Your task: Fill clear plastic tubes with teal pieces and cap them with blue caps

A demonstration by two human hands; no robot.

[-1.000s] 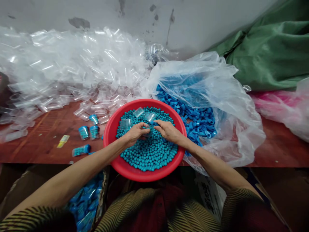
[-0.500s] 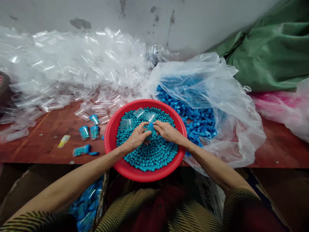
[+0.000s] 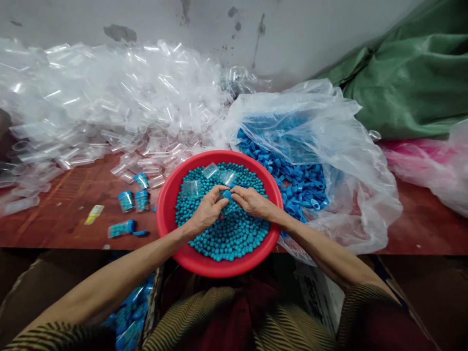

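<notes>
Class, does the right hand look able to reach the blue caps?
Probably yes: the right hand is over the red basin; beside it, the nearer blue caps lie uncovered, though plastic drapes the farther ones.

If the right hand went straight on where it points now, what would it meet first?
Probably the blue cap by the left hand; depth is unclear, and the right hand may already touch it.

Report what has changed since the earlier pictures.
The blue cap in the left hand has shifted slightly toward the near rim of the red basin; the right hand has eased that way too. Nothing visibly taken up or let go. The basin and capped containers stayed put.
</notes>
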